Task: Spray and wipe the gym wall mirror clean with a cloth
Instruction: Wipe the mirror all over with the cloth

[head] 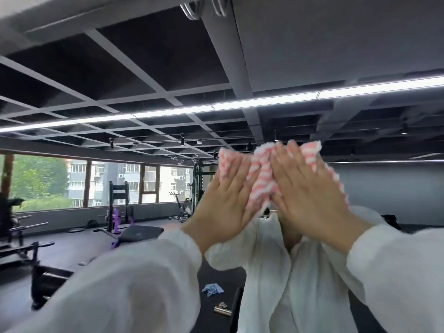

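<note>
Cloth (pixel 263 179) is pressed flat against mirror (pixel 144 116) by open left hand (pixel 228 200) and right hand (pixel 310 195), side by side, fingers upward.

Both flat hands, left hand (pixel 225 195), right hand (pixel 310 188), pressing striped cloth (pixel 263 176) on mirror (pixel 144 116)

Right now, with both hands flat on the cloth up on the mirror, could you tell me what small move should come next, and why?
Probably slide the pink-striped cloth sideways along the mirror as one stroke. Left hand and right hand both press it flat with straight fingers, high on the glass, so it is already spread for wiping; no spray bottle is in view.
</note>
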Tool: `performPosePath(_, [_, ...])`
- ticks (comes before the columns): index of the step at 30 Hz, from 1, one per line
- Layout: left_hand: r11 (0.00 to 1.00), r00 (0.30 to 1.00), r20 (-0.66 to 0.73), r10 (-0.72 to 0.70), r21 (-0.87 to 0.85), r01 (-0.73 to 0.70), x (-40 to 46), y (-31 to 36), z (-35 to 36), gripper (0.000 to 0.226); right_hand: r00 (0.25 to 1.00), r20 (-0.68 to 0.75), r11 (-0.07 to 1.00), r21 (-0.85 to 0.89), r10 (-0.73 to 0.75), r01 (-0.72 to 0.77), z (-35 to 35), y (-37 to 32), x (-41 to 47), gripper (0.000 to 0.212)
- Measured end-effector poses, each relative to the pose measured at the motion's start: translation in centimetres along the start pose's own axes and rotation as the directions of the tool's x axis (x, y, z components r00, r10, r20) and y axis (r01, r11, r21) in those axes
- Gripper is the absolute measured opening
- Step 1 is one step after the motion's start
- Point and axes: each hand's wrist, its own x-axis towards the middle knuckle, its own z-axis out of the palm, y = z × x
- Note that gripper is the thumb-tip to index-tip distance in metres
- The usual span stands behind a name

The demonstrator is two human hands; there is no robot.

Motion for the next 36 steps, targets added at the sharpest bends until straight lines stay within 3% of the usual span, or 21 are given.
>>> performPosePath(4, [0.997,1.000,0.008,-0.030,0.075,0.029,3.7,-6.6,-1.3,0.063,0.988,0.032,0.985,-0.091,0.148,-0.144,-0.9,-0.8,6.7,0.067])
performPosePath(9, [0.993,0.996,0.033,-0.081,0.084,0.078,4.0,-10.2,-1.8,0.066,0.976,0.084,0.975,-0.113,0.202,-0.192,-1.0,-2.9,11.0,0.065])
performPosePath(12, [0.983,0.979,0.089,-0.183,0.038,0.181,1.4,-10.7,-1.4,0.067,0.980,0.128,0.988,-0.063,0.149,-0.142,-0.7,-5.1,10.9,0.064])
performPosePath(15, [0.977,0.977,0.026,-0.211,-0.011,0.211,-2.9,-10.1,-1.0,0.063,0.987,0.147,0.998,-0.030,0.067,-0.064,0.3,-7.6,9.3,0.067])
performPosePath(20, [0.963,0.962,0.047,-0.268,-0.006,0.269,-10.9,-6.1,0.3,0.063,0.991,0.037,0.991,0.029,-0.131,0.130,2.3,-11.5,3.5,0.061])
performPosePath(24, [0.947,0.945,0.062,-0.320,-0.008,0.321,-14.3,-2.3,0.7,0.070,0.964,0.123,0.971,0.039,-0.237,0.234,2.3,-11.7,-1.0,0.057])
performPosePath(29, [0.970,0.970,0.036,-0.242,0.038,0.241,-9.3,-5.5,0.0,0.071,0.976,0.159,0.988,-0.014,-0.147,0.151,1.3,-8.2,2.1,0.061])
performPosePath(33, [0.929,0.940,0.024,-0.340,0.166,0.331,-4.0,-11.1,-1.6,0.072,0.989,0.149,0.994,-0.108,-0.007,0.023,0.5,-7.8,8.7,0.069])
performPosePath(36, [0.894,0.910,0.034,-0.413,0.204,0.398,-2.7,-14.2,-2.1,0.078,0.990,0.132,0.996,-0.079,0.055,-0.045,0.5,-9.1,12.3,0.072])
